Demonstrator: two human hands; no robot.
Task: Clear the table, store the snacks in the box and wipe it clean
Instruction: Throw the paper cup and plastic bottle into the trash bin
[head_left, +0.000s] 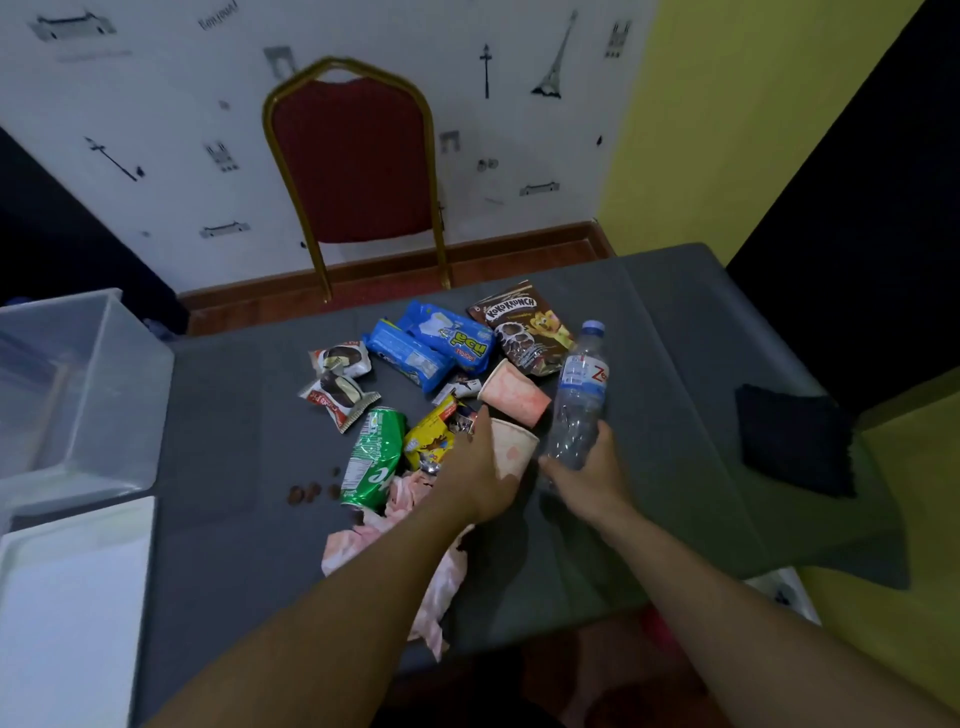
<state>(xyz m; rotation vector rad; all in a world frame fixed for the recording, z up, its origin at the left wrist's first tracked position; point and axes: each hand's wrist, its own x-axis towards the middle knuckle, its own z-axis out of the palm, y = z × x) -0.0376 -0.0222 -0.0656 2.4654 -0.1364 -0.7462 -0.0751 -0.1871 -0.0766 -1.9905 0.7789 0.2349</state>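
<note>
My right hand grips a clear plastic water bottle, held tilted above the grey table. My left hand rests on a paper cup and closes around it. A second paper cup lies on its side just behind. Snacks lie in a heap: two blue biscuit packs, a brown Koko Krunch bag, two choco pie wrappers, a yellow wrapper and a green can. A clear plastic box stands at the left.
Crumpled pink tissues lie under my left forearm. Brown crumbs dot the table left of the can. A dark folded cloth lies at the right edge. A white lid sits near left. A red chair stands behind the table.
</note>
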